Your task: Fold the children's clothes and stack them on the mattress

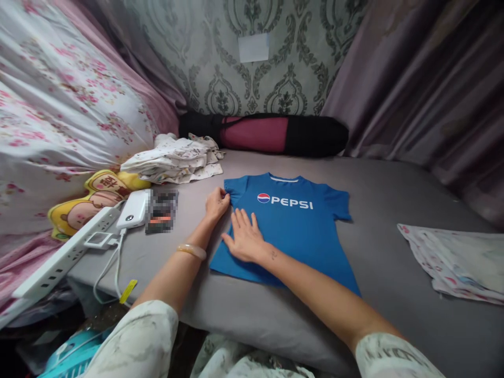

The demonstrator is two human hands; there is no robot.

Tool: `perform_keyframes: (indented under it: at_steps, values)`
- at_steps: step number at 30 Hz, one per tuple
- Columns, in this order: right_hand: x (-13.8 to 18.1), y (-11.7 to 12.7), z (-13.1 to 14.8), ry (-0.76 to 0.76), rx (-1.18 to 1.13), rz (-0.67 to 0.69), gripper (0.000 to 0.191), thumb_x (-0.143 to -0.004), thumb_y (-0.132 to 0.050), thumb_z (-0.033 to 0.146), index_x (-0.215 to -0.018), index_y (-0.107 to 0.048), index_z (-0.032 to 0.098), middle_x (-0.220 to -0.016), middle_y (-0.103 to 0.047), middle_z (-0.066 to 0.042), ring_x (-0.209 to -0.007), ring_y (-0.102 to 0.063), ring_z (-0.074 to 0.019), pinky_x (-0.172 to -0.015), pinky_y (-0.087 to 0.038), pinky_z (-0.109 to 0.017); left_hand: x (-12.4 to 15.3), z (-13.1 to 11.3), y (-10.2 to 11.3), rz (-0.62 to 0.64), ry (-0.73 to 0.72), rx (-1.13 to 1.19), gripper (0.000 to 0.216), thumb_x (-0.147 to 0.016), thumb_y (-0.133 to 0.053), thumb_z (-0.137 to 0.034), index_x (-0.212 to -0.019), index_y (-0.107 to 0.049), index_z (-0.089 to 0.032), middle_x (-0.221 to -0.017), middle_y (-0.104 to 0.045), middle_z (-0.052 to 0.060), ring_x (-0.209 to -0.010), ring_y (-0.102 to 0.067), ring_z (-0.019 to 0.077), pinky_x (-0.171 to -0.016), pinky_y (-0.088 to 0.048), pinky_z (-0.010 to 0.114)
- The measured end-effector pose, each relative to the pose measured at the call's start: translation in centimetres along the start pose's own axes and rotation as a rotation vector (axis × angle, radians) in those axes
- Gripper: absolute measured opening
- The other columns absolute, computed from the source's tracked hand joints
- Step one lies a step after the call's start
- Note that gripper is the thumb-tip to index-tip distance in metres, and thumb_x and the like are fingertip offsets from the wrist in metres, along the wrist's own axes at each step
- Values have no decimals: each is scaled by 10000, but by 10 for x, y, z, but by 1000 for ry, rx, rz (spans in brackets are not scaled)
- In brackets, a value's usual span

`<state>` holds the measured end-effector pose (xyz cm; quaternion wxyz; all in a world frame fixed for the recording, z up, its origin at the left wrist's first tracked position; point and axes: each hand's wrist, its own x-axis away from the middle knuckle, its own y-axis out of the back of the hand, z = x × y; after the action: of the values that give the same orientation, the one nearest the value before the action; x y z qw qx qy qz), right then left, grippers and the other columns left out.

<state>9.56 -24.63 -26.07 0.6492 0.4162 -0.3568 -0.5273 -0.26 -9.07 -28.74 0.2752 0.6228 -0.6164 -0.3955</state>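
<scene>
A blue T-shirt (299, 231) with a white PEPSI logo lies spread flat, front up, on a grey bed surface (378, 189). My left hand (217, 202) is closed in a pinch on the shirt's left sleeve edge; a pale bangle sits on that wrist. My right hand (246, 236) lies flat with fingers stretched out, pressing on the shirt's left side just below that sleeve.
A crumpled white patterned garment (177, 160) lies behind the shirt at left; another patterned cloth (457, 260) lies at right. A black-and-maroon roll (263, 134) rests against the wall. A white power bank (134, 210), power strip (66, 252), cable and yellow plush (90, 202) crowd the left edge.
</scene>
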Motion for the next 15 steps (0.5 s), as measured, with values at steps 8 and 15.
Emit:
perform_keyframes:
  at_steps: [8,15]
  values:
    - [86,38,15,709,-240,386,585,-960,-431,491,-1481,-374,228,-1561,-314,-99,-1447,-241,-240,-1180,-188,-468,-1,-4,10,6,-49,-102,306,-865,-490,-264,-1147,-517,-149,-987,-663,109,-968,-612,236,-803,-454,317]
    - [48,80,-121,-40,-52,-112,457,-1006,-297,273,-1420,-471,186,-1487,-442,-103,-1401,-346,-218,-1165,-230,-427,-11,-43,-3,-7,-426,-141,278,-881,-436,-201,-1113,-584,-158,-1142,-625,130,-1118,-552,272,-991,-416,400]
